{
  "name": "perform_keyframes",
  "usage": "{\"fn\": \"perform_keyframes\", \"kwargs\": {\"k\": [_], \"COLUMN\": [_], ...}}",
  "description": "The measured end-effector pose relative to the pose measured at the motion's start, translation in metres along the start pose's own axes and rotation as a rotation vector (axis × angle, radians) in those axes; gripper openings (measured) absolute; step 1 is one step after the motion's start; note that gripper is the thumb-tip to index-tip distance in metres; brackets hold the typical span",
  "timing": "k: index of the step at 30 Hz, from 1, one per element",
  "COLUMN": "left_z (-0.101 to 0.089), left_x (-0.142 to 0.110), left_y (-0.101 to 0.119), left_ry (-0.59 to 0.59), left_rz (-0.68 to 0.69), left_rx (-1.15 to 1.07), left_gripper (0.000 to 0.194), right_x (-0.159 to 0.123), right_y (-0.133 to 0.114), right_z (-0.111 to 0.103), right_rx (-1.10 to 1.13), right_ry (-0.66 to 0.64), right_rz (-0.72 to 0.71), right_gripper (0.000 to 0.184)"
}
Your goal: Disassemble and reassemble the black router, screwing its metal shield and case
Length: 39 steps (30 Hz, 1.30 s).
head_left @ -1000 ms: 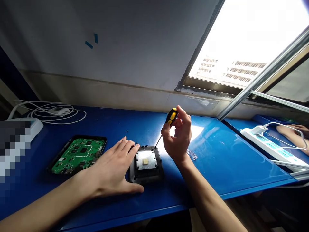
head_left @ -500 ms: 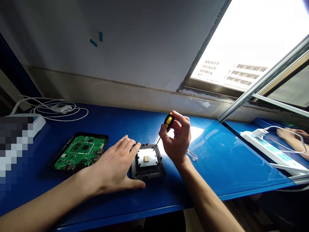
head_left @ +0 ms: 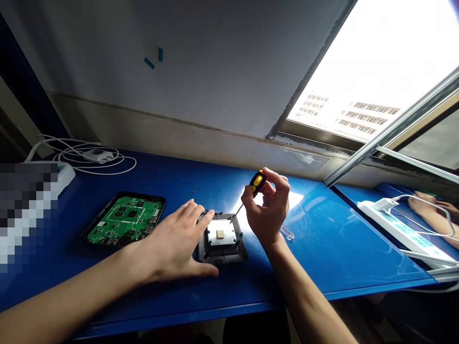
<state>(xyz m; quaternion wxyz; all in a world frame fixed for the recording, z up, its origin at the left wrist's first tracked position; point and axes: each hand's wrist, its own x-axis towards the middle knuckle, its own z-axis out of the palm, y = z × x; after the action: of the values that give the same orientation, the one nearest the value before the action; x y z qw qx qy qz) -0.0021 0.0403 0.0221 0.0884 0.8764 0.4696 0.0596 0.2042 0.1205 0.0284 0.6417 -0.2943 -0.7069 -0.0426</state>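
Note:
A black plastic cover (head_left: 223, 259) lies on the blue table with its inside facing up. A silver metal plate (head_left: 227, 227) with a small beige pad (head_left: 220, 234) on it is set inside. My left hand (head_left: 175, 241) spans the cover's left side, fingers at the back edge and thumb by the front corner, holding it down. Pinched between the thumb and fingers of my right hand (head_left: 268, 210) is a black and yellow screwdriver (head_left: 258, 180). Its shaft slants down to the plate's back right corner; whether the tip touches a screw is too small to tell.
Left of my hand lies a black case half with a green circuit board (head_left: 125, 220). White cable and a charger (head_left: 98, 155) are coiled behind it. Small clear pieces (head_left: 288, 233) lie beside my right wrist. A power strip (head_left: 405, 229) and another person's arm (head_left: 433, 210) are at right.
The whole view has shifted slightly, so things appear a little further right. Both hands, the cover and the screwdriver keep nearly the same positions relative to each other.

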Motion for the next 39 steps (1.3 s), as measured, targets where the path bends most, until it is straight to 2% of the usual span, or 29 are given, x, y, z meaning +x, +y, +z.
{"fn": "perform_keyframes", "kwargs": {"k": [8, 17, 22, 26, 32, 39], "left_z": [-0.0014, 0.0037, 0.0049, 0.0034, 0.0036, 0.0025], "left_x": [-0.0011, -0.0011, -0.0012, -0.0013, -0.0013, -0.0024], "left_y": [0.0001, -0.0017, -0.0029, -0.0019, -0.0024, -0.0035], "left_ry": [-0.005, 0.067, 0.091, 0.072, 0.079, 0.031], "left_rz": [0.004, 0.018, 0.029, 0.033, 0.025, 0.022], "left_rx": [-0.027, -0.005, -0.035, -0.042, -0.089, -0.150], "left_gripper": [0.114, 0.109, 0.109, 0.109, 0.108, 0.109], "right_x": [0.0012, -0.0005, -0.0031, -0.0048, -0.0034, 0.0019], "right_y": [0.0032, 0.0027, 0.0041, 0.0047, 0.0034, 0.0045], "right_z": [0.0004, 0.0021, 0.0010, 0.0001, 0.0009, 0.0017], "right_rx": [0.009, -0.019, 0.035, 0.033, 0.094, 0.081], "right_ry": [0.035, 0.017, -0.010, -0.003, 0.006, 0.088], "right_rz": [-0.011, 0.009, 0.060, 0.087, 0.056, 0.020], "right_gripper": [0.052, 0.049, 0.050, 0.050, 0.049, 0.043]}}
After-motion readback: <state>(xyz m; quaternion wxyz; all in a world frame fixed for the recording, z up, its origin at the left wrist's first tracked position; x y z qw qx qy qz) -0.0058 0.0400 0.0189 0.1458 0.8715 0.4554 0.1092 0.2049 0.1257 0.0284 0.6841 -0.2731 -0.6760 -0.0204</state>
